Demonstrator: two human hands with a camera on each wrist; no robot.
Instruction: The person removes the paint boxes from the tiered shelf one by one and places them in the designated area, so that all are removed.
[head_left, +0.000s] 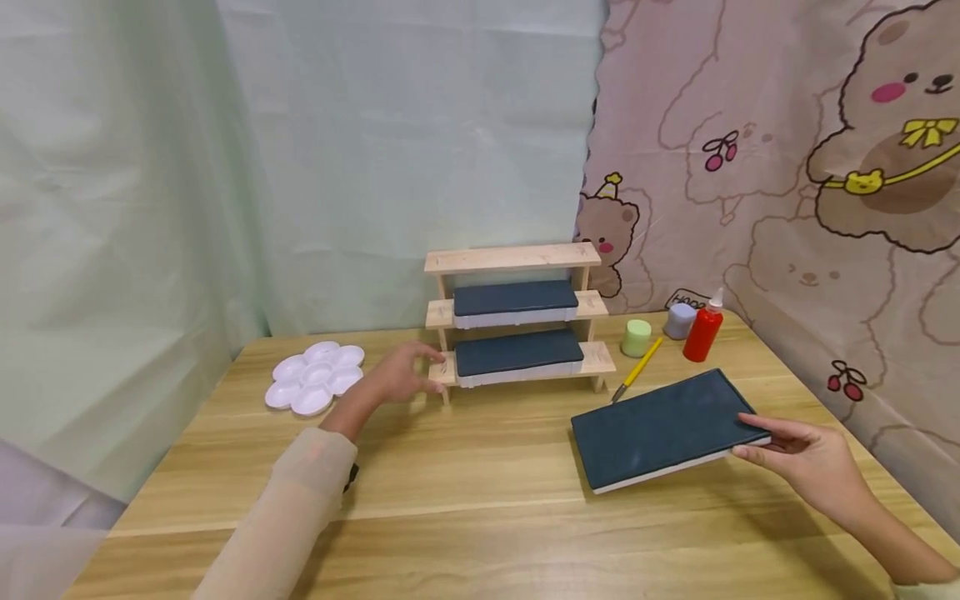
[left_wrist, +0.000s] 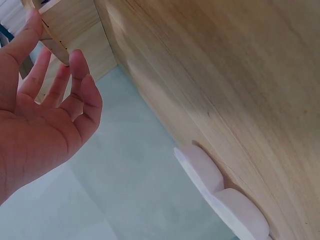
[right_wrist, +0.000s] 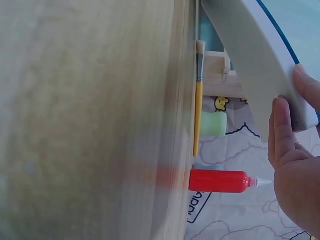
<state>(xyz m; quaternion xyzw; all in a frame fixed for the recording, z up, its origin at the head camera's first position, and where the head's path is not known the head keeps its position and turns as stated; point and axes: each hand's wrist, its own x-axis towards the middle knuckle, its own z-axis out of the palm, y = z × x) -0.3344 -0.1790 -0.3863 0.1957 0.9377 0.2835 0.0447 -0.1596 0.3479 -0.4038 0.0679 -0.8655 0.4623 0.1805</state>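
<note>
In the head view, my right hand [head_left: 813, 467] grips one end of a flat white box with a dark blue lid [head_left: 667, 425]. The box is tilted above the table, and its white underside [right_wrist: 250, 55] shows in the right wrist view. My left hand [head_left: 393, 375] is at the left end of a wooden tiered stand [head_left: 517, 258], thumb and fingers around the end of the lowest step. Two similar dark-lidded boxes lie on that stand, one on the middle step [head_left: 516, 297] and one on the lowest [head_left: 519, 353].
A white flower-shaped palette [head_left: 318, 377] lies on the left. Right of the stand are a yellow-handled paintbrush [head_left: 641, 367], a green jar [head_left: 636, 338], a bluish jar [head_left: 679, 322] and a red bottle [head_left: 702, 333]. Curtains hang behind the table [head_left: 480, 517].
</note>
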